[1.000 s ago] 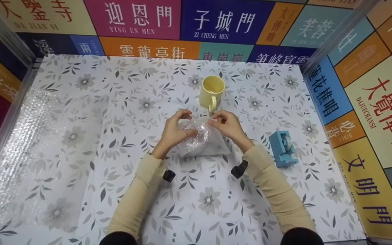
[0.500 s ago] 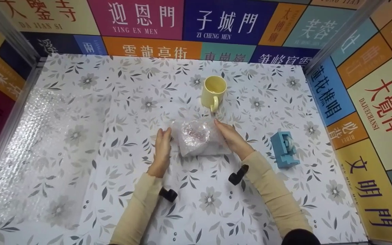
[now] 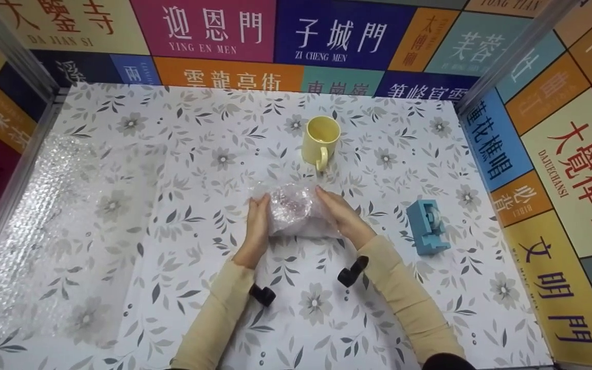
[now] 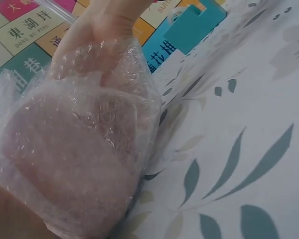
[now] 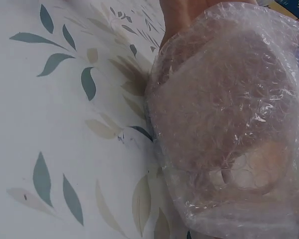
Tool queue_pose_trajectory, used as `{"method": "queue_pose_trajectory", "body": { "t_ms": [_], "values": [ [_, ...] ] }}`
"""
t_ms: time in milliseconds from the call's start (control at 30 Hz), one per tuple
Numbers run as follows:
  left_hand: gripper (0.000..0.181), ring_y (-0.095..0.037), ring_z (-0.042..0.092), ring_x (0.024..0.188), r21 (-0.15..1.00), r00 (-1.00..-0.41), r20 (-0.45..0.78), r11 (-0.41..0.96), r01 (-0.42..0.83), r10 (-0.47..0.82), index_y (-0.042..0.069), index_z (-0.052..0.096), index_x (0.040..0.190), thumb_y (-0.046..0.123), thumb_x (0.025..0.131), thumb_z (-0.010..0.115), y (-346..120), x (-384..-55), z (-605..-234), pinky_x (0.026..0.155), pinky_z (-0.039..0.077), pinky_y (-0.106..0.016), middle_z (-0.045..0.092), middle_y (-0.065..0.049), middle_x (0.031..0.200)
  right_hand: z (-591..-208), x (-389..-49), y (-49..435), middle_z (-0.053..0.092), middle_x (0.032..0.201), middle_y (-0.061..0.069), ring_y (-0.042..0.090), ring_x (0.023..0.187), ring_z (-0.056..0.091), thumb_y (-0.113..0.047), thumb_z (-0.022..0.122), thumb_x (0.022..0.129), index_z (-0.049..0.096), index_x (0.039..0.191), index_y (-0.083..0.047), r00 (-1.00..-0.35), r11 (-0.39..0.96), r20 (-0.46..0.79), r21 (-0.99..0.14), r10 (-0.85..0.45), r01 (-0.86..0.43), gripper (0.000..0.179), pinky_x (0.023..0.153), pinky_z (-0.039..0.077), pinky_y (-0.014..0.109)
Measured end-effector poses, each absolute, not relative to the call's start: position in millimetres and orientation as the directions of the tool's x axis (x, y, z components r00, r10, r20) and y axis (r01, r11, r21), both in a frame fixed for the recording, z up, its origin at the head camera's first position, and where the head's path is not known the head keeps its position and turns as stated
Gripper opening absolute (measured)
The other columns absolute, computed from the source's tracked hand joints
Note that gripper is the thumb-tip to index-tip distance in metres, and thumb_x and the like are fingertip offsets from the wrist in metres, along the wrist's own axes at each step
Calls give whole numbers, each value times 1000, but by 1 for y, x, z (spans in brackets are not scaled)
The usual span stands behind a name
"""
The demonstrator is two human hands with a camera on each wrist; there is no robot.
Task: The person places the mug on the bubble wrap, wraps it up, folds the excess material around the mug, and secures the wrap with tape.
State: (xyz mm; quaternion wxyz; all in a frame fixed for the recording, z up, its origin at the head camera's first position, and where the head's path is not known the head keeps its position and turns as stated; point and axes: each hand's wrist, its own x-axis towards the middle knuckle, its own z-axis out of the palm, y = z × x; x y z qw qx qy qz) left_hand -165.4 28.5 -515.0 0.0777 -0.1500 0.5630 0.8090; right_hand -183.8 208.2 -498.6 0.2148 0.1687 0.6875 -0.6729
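A clear bubble-wrap bundle [image 3: 298,210] sits mid-table, with a pinkish round-ended thing showing through the plastic; its kind is blurred by the wrap. My left hand [image 3: 257,226] holds the bundle's left side, its fingertips at the upper left corner. On the other side my right hand [image 3: 345,216] grips the bundle's right end. The left wrist view shows the wrapped round end [image 4: 70,159] up close, with the opposite hand behind the plastic. In the right wrist view the bubble-wrap layers [image 5: 229,109] fold loosely over the contents. Parts of both hands are hidden by the bundle.
A yellow mug [image 3: 316,146] stands just beyond the bundle, handle toward me. To the right is a blue tape dispenser [image 3: 424,228] with a roll of tape. A bubble-wrap sheet [image 3: 44,241] lies flat along the left side. Printed panels [image 3: 214,28] wall the back and sides.
Both hands first worked at the top of the wrap. The left hand then moved off to the left side and came back in; both hands now hold the bundle from its sides.
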Motion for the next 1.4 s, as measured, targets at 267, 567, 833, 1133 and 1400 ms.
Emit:
{"method": "queue_pose_trajectory", "body": {
  "t_ms": [267,567,833,1133,1400],
  "values": [
    [43,-22,30,128,879,-948,-308,-405,-250,-83,-1,33,132,19,94,40,11,-189,-506,108,18,-27,36,-12,135,-492,-197,183,42,133,17,28,125,36,-36,41,96,37,132,5,-872,-34,-487,-871,-51,489,55,107,22,37],
    [44,-22,29,128,853,-927,-367,-426,-302,-79,-5,35,129,21,93,40,-20,-238,-492,107,20,-28,35,-13,135,-483,-239,151,33,143,12,26,131,30,-46,49,89,35,137,-2,-852,11,-524,-852,22,524,67,108,22,37],
    [47,-17,22,134,812,-931,-365,-484,-325,12,-4,30,136,18,94,34,-33,-287,-488,107,17,-23,25,-8,146,-481,-286,138,12,151,8,23,137,10,-49,50,87,21,144,-10,-815,-55,-579,-813,-23,579,75,111,6,40],
    [48,-16,29,130,757,-899,-438,-533,-378,15,2,35,136,21,91,39,-36,-331,-492,105,23,-24,31,-6,144,-484,-325,134,27,147,5,21,134,22,-50,53,86,34,140,-10,-844,-27,-537,-843,-5,537,70,110,14,37],
    [52,-14,22,134,824,-908,-409,-462,-328,-85,-2,33,137,17,89,44,-43,-358,-492,107,17,-21,26,-5,147,-491,-348,124,26,147,6,21,135,20,-48,52,87,31,141,-7,-847,-56,-532,-846,16,530,72,110,15,37]
  ]
}}
